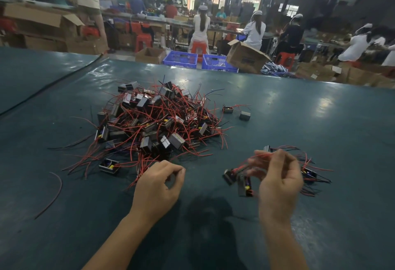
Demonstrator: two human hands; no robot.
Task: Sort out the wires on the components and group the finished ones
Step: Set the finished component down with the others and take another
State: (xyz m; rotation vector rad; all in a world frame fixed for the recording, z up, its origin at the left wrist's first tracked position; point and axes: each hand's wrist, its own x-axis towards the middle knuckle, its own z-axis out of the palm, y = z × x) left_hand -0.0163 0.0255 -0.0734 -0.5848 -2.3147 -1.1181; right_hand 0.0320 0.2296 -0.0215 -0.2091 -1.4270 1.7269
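My right hand (pixel 280 178) pinches the limp red wires (pixel 245 164) of light components (pixel 244 185) dangling over the table (pixel 299 109) beside the tangled pile (pixel 158 124); my left hand (pixel 159 184) curls, perhaps empty; the rigid bodies offer the surer grip

— Surface?
— Dark green surface (pixel 299 120), glossy, light patches on it.
— Beyond its far edge?
— Two blue crates (pixel 180 58) side by side on the floor. Tilted open cardboard box (pixel 245 57) just right of them, a smaller box (pixel 149 55) to the left.
— People?
— Seated workers (pixel 255 31) in white, capped, backs turned, on red stools (pixel 198 48).
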